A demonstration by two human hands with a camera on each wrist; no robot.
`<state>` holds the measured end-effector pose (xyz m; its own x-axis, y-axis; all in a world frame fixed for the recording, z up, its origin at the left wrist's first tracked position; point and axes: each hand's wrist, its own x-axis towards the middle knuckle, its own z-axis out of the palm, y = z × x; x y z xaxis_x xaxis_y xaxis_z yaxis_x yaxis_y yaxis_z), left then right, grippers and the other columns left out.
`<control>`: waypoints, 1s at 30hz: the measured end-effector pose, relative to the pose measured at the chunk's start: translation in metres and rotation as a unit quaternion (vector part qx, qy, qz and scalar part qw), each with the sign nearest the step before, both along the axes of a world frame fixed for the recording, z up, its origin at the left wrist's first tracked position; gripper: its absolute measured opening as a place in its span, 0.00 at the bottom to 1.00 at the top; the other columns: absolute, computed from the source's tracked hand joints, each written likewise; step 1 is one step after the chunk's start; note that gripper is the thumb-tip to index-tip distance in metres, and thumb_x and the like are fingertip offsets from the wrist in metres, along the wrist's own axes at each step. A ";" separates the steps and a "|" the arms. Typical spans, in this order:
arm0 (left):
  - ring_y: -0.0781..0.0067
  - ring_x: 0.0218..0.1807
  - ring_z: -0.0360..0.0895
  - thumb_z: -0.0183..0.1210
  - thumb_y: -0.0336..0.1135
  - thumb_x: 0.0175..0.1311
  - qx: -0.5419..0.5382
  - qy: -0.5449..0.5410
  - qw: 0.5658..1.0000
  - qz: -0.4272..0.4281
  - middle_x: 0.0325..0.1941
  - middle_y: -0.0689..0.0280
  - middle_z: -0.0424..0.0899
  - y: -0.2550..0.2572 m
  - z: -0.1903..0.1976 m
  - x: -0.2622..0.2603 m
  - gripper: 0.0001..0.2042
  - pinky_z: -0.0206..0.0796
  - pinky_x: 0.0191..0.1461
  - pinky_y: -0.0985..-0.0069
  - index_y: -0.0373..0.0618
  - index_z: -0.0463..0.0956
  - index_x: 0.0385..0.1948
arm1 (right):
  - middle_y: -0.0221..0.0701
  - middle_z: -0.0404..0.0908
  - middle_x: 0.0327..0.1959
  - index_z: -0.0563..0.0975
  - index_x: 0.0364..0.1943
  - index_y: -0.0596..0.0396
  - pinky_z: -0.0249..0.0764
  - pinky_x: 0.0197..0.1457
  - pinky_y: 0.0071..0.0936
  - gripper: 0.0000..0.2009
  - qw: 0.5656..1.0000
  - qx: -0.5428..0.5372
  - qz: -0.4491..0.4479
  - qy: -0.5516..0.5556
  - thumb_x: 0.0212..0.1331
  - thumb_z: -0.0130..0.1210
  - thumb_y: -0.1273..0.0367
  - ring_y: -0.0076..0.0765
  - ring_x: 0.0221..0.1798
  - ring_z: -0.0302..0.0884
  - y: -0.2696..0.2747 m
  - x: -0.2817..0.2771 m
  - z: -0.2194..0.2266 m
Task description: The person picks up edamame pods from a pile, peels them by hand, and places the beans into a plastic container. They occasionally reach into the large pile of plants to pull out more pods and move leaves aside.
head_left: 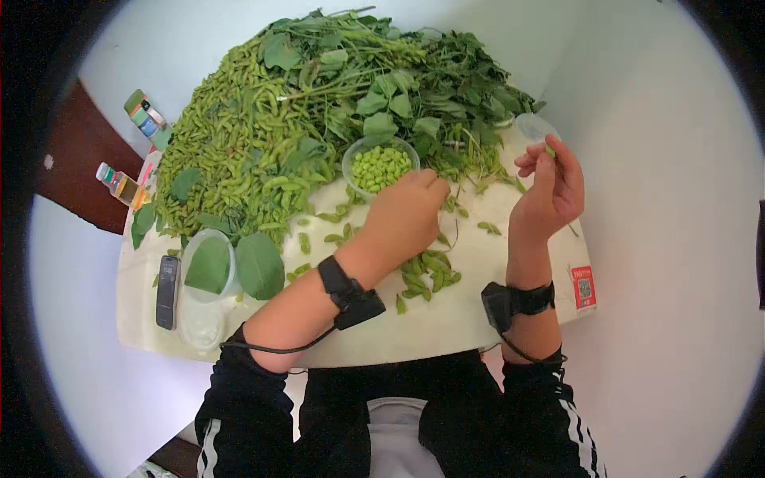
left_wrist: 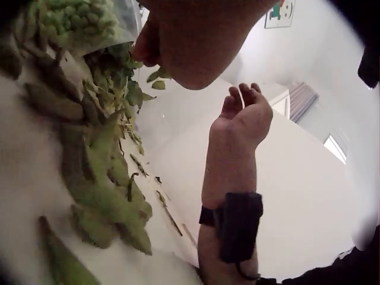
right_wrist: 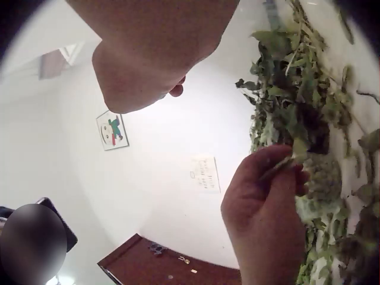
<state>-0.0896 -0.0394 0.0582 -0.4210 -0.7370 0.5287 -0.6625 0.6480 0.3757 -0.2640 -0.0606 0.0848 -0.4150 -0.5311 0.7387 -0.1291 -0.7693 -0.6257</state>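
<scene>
Green soybean pods (head_left: pixel 431 275) lie before us on the table (head_left: pixel 494 263).
Our left hand (head_left: pixel 405 211) pinches one pod (right_wrist: pixel 276 170) just beside the plastic bowl (head_left: pixel 347 169) of shelled beans (head_left: pixel 379 167); our right hand (head_left: pixel 550 191) pinches a small green piece (head_left: pixel 550 150).

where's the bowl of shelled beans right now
In the head view, the clear bowl of shelled beans sits near the centre, at the near edge of the soybean heap, just beyond the left hand.

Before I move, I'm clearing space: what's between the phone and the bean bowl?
The head view shows a tub, a large leaf, then green pods.
</scene>
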 end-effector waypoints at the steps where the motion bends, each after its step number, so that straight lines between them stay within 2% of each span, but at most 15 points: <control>1: 0.52 0.43 0.73 0.54 0.21 0.44 0.002 -0.012 1.000 0.005 0.35 0.58 0.74 0.000 0.000 -0.004 0.13 0.69 0.45 0.62 0.40 0.73 0.36 | 0.36 0.80 0.34 0.76 0.43 0.62 0.73 0.31 0.19 0.09 0.999 -0.031 -0.028 0.016 0.62 0.48 0.77 0.23 0.29 0.77 0.003 0.001 0.001; 4: 0.58 0.48 0.72 0.57 0.26 0.44 -0.056 -0.111 0.992 -0.030 0.39 0.59 0.76 -0.016 -0.004 -0.016 0.12 0.69 0.46 0.66 0.38 0.75 0.35 | 0.37 0.80 0.39 0.77 0.45 0.59 0.77 0.41 0.25 0.11 0.986 -0.059 0.020 0.154 0.59 0.49 0.79 0.30 0.37 0.79 -0.011 0.023 -0.006; 6: 0.57 0.52 0.71 0.57 0.27 0.45 -0.097 -0.118 0.988 -0.030 0.44 0.58 0.76 -0.015 -0.015 -0.016 0.15 0.68 0.50 0.65 0.37 0.75 0.39 | 0.36 0.80 0.42 0.76 0.49 0.60 0.75 0.44 0.24 0.15 0.918 -0.059 0.047 0.390 0.57 0.48 0.81 0.28 0.43 0.77 -0.022 0.033 -0.009; 7: 0.57 0.55 0.70 0.57 0.29 0.46 -0.139 -0.126 0.982 -0.028 0.48 0.57 0.77 -0.012 -0.018 -0.014 0.19 0.67 0.55 0.64 0.37 0.76 0.43 | 0.36 0.80 0.42 0.76 0.49 0.60 0.75 0.44 0.24 0.15 0.918 -0.054 0.048 0.390 0.57 0.48 0.81 0.28 0.43 0.77 -0.017 0.033 -0.012; 8: 0.54 0.63 0.65 0.57 0.30 0.48 -0.088 -0.179 0.979 -0.037 0.59 0.53 0.72 -0.007 -0.022 -0.010 0.22 0.61 0.63 0.61 0.36 0.74 0.49 | 0.37 0.80 0.40 0.76 0.47 0.58 0.75 0.45 0.26 0.16 0.921 -0.023 0.057 0.385 0.54 0.49 0.81 0.32 0.41 0.78 -0.012 0.033 -0.015; 10: 0.54 0.65 0.63 0.57 0.30 0.48 -0.098 -0.193 0.976 -0.038 0.60 0.51 0.70 0.008 -0.019 -0.005 0.22 0.59 0.65 0.62 0.36 0.74 0.49 | 0.38 0.80 0.38 0.77 0.46 0.56 0.75 0.46 0.28 0.16 0.924 0.008 0.068 0.375 0.51 0.51 0.81 0.35 0.39 0.79 -0.002 0.028 -0.012; 12: 0.53 0.67 0.61 0.57 0.29 0.48 -0.098 -0.205 0.973 -0.031 0.62 0.50 0.69 0.024 -0.015 0.006 0.22 0.57 0.67 0.62 0.36 0.74 0.49 | 0.36 0.80 0.37 0.77 0.45 0.56 0.74 0.43 0.27 0.15 0.959 0.054 0.090 0.263 0.52 0.51 0.80 0.34 0.37 0.78 0.016 0.010 0.001; 14: 0.52 0.69 0.59 0.54 0.26 0.49 -0.027 -0.202 0.978 -0.037 0.63 0.49 0.67 0.038 -0.003 0.020 0.22 0.52 0.70 0.62 0.37 0.73 0.51 | 0.36 0.80 0.36 0.77 0.45 0.56 0.74 0.41 0.26 0.15 0.962 0.083 0.102 0.239 0.52 0.52 0.80 0.33 0.36 0.78 0.029 0.000 0.008; 17: 0.51 0.67 0.62 0.54 0.22 0.49 -0.036 -0.157 0.987 0.018 0.60 0.52 0.70 0.056 0.008 0.046 0.19 0.55 0.68 0.62 0.38 0.75 0.47 | 0.36 0.80 0.36 0.77 0.44 0.55 0.73 0.42 0.27 0.14 0.949 0.168 0.133 0.231 0.52 0.56 0.77 0.36 0.37 0.77 0.048 -0.016 -0.001; 20: 0.52 0.59 0.70 0.55 0.22 0.52 -0.029 -0.043 0.996 0.076 0.53 0.55 0.77 0.077 0.018 0.079 0.14 0.63 0.61 0.63 0.40 0.77 0.43 | 0.40 0.76 0.45 0.75 0.49 0.56 0.67 0.54 0.38 0.21 0.837 0.177 0.100 0.508 0.50 0.62 0.64 0.45 0.51 0.70 0.073 -0.019 -0.027; 21: 0.52 0.59 0.70 0.55 0.22 0.52 -0.029 -0.040 0.996 0.077 0.53 0.55 0.77 0.084 0.014 0.084 0.14 0.63 0.61 0.63 0.40 0.77 0.43 | 0.40 0.76 0.45 0.75 0.49 0.56 0.67 0.54 0.38 0.21 0.835 0.177 0.100 0.511 0.50 0.62 0.64 0.45 0.51 0.70 0.082 -0.015 -0.034; 23: 0.52 0.48 0.75 0.55 0.22 0.55 0.105 0.066 0.983 0.139 0.42 0.56 0.80 0.099 0.001 0.090 0.09 0.68 0.52 0.63 0.41 0.77 0.38 | 0.40 0.73 0.48 0.74 0.51 0.55 0.65 0.56 0.39 0.24 0.779 0.204 0.106 0.583 0.49 0.63 0.61 0.45 0.54 0.67 0.096 -0.004 -0.046; 24: 0.52 0.48 0.75 0.55 0.22 0.55 0.106 0.070 0.982 0.139 0.42 0.56 0.80 0.105 -0.004 0.089 0.09 0.68 0.52 0.63 0.41 0.77 0.38 | 0.38 0.72 0.46 0.74 0.50 0.53 0.65 0.54 0.38 0.23 0.770 0.183 0.081 0.606 0.48 0.63 0.62 0.45 0.51 0.67 0.102 0.000 -0.049; 26: 0.52 0.43 0.76 0.55 0.23 0.55 0.090 0.045 0.994 0.051 0.37 0.57 0.80 0.115 -0.014 0.080 0.07 0.69 0.47 0.63 0.41 0.76 0.35 | 0.37 0.72 0.45 0.74 0.49 0.53 0.65 0.53 0.38 0.22 0.768 0.200 0.072 0.604 0.48 0.63 0.63 0.45 0.50 0.67 0.102 0.004 -0.061; 30: 0.52 0.42 0.76 0.56 0.24 0.55 0.130 0.089 0.987 0.013 0.35 0.57 0.80 0.137 -0.021 0.063 0.05 0.68 0.46 0.63 0.41 0.76 0.34 | 0.34 0.71 0.40 0.76 0.44 0.52 0.65 0.51 0.39 0.16 0.771 0.224 0.074 0.592 0.48 0.61 0.68 0.44 0.48 0.67 0.100 0.007 -0.066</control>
<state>-0.0262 0.0979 0.0377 -0.3177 -0.8666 0.3849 -0.5854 0.4986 0.6393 -0.2571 0.0392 0.0187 0.4987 -0.8196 0.2821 -0.7455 -0.5716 -0.3428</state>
